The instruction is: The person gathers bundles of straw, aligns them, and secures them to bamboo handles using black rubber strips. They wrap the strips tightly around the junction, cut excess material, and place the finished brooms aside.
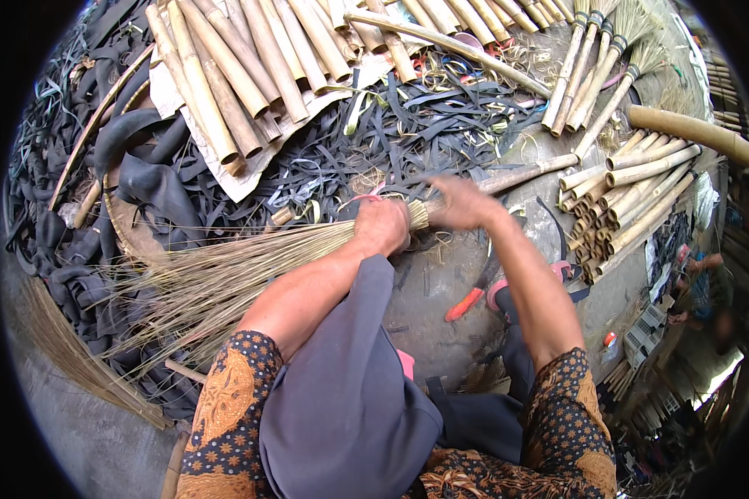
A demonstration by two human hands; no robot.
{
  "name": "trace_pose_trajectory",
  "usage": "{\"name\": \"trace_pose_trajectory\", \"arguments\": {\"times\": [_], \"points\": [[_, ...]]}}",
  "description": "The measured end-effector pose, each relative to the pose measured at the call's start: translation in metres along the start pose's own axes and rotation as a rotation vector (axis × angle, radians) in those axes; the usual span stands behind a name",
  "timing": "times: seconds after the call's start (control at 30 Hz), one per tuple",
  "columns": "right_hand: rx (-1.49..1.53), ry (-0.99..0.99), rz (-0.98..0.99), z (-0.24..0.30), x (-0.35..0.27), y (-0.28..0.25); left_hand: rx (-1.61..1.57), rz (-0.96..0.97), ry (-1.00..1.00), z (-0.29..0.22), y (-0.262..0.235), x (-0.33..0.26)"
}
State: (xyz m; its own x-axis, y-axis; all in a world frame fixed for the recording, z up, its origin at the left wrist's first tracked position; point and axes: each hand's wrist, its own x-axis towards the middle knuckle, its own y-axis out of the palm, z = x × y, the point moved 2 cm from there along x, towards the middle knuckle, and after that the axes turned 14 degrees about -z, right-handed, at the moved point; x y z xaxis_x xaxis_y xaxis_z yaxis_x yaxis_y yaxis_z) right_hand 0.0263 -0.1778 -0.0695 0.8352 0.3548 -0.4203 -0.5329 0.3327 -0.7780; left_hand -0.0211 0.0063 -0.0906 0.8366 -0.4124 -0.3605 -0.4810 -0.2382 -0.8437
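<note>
My left hand (382, 224) is closed around the bound end of a bundle of thin straw-coloured broom sticks (250, 270), which fans out to the left. From the cut end of the bundle, a bamboo handle (531, 172) runs to the upper right. My right hand (464, 203) is at the handle beside the bundle's end, its fingers smeared by motion. A dark strip shows near its fingertips, but whether they grip it is unclear. Below the hands, a knife with an orange-red handle (464, 304) lies on the floor.
Black rubber strips (416, 112) cover the floor ahead, with larger rubber pieces (154, 191) at left. Bamboo tubes (241, 66) lie at the far side. Brooms (595, 71) rest at far right, above a stack of short bamboo tubes (628, 200). More sticks (83, 353) lie at lower left.
</note>
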Motion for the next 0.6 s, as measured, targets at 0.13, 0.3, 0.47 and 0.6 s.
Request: {"name": "trace_pose_trajectory", "arguments": {"times": [0.13, 0.3, 0.47, 0.6], "points": [[-0.037, 0.282, -0.019, -0.03, 0.027, -0.011, -0.006, -0.093, 0.033, 0.0, 0.004, -0.005], [-0.259, 0.249, -0.026, -0.026, 0.053, 0.023, -0.046, -0.086, -0.021, -0.001, 0.005, -0.008], [-0.437, 0.206, 0.067, -0.023, 0.066, 0.027, -0.052, -0.049, -0.08, -0.002, 0.004, -0.006], [-0.577, 0.072, -0.086, -0.028, 0.055, -0.012, -0.037, -0.032, -0.065, -0.002, 0.005, -0.005]]}}
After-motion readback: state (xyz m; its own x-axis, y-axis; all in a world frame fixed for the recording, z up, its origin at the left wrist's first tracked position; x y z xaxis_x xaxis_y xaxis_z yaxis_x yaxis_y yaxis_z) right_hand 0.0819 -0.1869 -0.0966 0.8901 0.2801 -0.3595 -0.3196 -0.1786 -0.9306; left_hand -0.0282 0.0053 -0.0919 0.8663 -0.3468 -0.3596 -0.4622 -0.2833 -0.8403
